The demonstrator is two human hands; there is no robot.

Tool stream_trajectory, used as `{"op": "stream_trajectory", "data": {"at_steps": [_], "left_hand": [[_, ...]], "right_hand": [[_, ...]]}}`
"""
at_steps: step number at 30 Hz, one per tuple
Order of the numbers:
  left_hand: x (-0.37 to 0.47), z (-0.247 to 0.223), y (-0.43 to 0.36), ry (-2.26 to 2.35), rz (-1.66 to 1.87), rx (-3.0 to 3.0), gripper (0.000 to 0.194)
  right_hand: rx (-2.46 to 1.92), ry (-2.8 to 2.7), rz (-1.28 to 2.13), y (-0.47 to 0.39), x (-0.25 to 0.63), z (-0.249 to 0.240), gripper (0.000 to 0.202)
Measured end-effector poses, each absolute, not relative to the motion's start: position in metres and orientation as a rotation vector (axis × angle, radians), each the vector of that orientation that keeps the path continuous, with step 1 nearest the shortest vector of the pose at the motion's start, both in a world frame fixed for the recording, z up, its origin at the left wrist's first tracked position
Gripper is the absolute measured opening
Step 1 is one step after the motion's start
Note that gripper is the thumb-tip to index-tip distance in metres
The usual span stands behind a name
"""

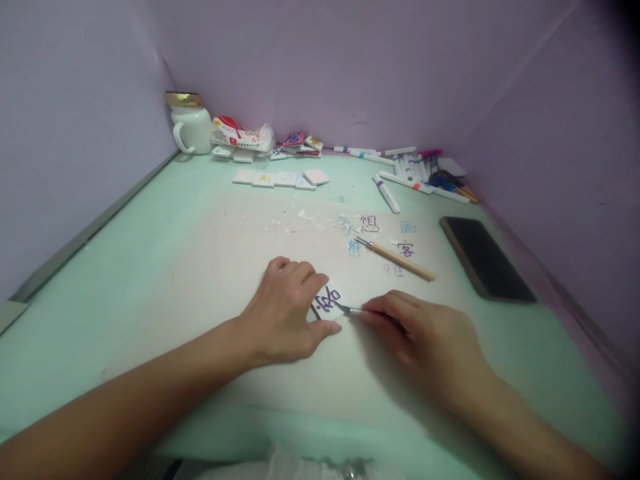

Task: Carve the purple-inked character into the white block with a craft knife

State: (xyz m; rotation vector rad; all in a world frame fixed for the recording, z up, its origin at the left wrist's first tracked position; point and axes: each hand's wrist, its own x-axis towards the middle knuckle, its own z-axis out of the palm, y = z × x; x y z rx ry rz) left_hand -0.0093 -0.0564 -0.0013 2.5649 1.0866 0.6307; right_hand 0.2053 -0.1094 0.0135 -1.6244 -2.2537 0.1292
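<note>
A small white block (329, 301) with a purple character on its face lies on the board in front of me. My left hand (295, 307) grips it from the left, thumb at the near edge and fingers at the far edge. In my right hand (425, 330) is a thin metal carving knife (353, 311), whose tip touches the block's right part. Beyond my right hand, a wooden-handled carving tool (400, 260) rests on the board among characters drawn in purple and blue.
At the right lies a dark phone (487, 259). Markers (387, 194) are heaped at the back right. White blocks (274, 179), a plastic packet (243, 135) and a white mug (193, 130) stand at the back. White shavings (303, 215) are scattered mid-board. Walls enclose the back and sides.
</note>
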Motion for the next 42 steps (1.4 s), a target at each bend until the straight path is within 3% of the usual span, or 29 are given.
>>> {"op": "stream_trajectory", "data": {"at_steps": [11, 31, 42], "left_hand": [[-0.009, -0.001, -0.055, 1.062, 0.620, 2.547, 0.036], [-0.008, -0.001, -0.054, 1.064, 0.618, 2.541, 0.039], [-0.009, -0.001, -0.054, 1.023, 0.640, 2.553, 0.041]], "right_hand": [[-1.606, -2.311, 0.171, -0.105, 0.203, 0.015, 0.025], [-1.704, -2.232, 0.643, -0.091, 0.206, 0.024, 0.013], [-1.694, -1.933, 1.002, -0.087, 0.214, 0.009, 0.023]]}}
